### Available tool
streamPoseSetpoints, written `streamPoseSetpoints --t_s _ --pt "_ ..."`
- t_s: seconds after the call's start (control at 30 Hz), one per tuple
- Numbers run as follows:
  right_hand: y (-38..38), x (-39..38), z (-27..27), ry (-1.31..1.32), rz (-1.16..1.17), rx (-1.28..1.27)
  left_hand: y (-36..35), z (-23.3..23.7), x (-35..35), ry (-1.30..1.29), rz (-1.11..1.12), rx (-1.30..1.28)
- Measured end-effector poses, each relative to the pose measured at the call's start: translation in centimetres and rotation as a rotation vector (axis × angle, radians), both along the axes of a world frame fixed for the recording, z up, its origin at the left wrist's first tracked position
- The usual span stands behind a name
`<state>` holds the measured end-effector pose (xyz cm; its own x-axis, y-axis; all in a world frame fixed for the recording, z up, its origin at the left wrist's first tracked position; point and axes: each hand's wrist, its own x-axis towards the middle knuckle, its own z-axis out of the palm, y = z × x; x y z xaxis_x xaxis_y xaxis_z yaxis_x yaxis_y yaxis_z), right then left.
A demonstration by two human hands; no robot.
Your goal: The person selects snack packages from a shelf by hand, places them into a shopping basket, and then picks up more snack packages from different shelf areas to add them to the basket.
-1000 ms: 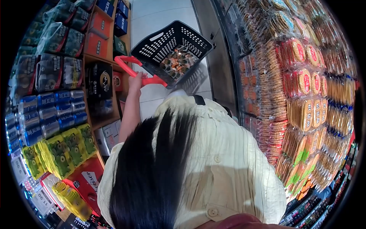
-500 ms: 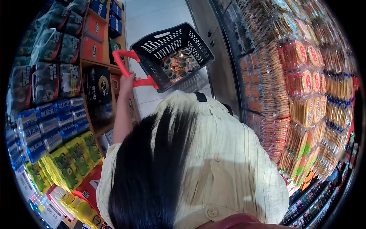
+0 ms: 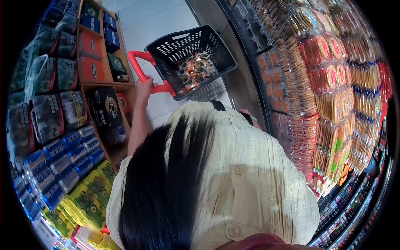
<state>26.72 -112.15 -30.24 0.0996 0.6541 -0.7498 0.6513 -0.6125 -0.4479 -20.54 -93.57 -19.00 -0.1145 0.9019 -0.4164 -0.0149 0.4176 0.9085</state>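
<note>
My left hand is wrapped round the red handle of a black shopping basket. The basket has perforated walls and tilts out ahead of me over the floor. Several small wrapped packets in orange, white and dark colours lie on its bottom. A small part of my right hand shows at the right side of my body, close to the shelf front; its fingers are hidden behind the cream shirt.
Left shelves hold blue can packs, yellow-green packs, red boxes and a black box. Hanging bags of biscuits line the right side. Pale floor tiles run between them.
The left shelves have slid down and leftward in view, while the right-hand racks have shifted too. Basket and left hand sit slightly further right. A bit of my right hand has come into sight.
</note>
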Motion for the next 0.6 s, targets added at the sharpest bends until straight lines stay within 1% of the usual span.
streamPoseSetpoints --t_s 0.07,0.2,0.23,0.3,0.37,0.4,0.43,0.47,0.5,0.53,0.57,0.6 --pt "-0.8 -0.2 -0.1 -0.015 -0.010 0.013 0.6 -0.3 0.3 0.007 -0.040 0.013" --pt "-2.7 -0.5 -1.0 -0.062 -0.035 0.030 0.9 -1.4 -0.6 0.017 -0.022 0.034" --pt "-3.5 -0.5 -1.5 -0.088 -0.032 0.037 0.9 -1.8 -0.6 0.000 -0.011 0.054" --pt "-4.8 -0.6 -2.6 -0.160 -0.023 0.070 0.9 -2.3 -0.8 0.062 -0.015 0.072" --pt "-6.9 -0.7 -4.2 -0.278 -0.009 0.122 1.4 -4.6 -1.7 0.005 0.000 0.091" --pt "-6.1 -0.9 -1.6 -0.273 0.049 0.010 1.6 -5.8 -2.4 -0.015 -0.005 0.141" --pt "-5.1 -1.8 0.6 -0.285 0.081 -0.072 1.8 -6.0 -2.8 -0.065 -0.018 0.121" --pt "-5.3 -2.3 2.5 -0.301 0.051 -0.064 2.0 -6.7 -3.4 -0.078 -0.034 0.085" --pt "-5.1 -2.5 2.8 -0.311 0.018 -0.102 2.6 -7.6 -4.2 -0.012 -0.073 0.076" --pt "-5.4 -2.6 2.5 -0.316 0.002 -0.082 2.3 -6.0 -3.7 0.020 -0.125 0.032" --pt "-5.1 -2.8 3.2 -0.323 -0.040 -0.080 2.7 -6.7 -4.1 0.028 -0.141 0.065" --pt "-5.2 -2.9 4.3 -0.300 -0.083 -0.070 2.7 -5.2 -3.8 0.114 -0.192 -0.006"
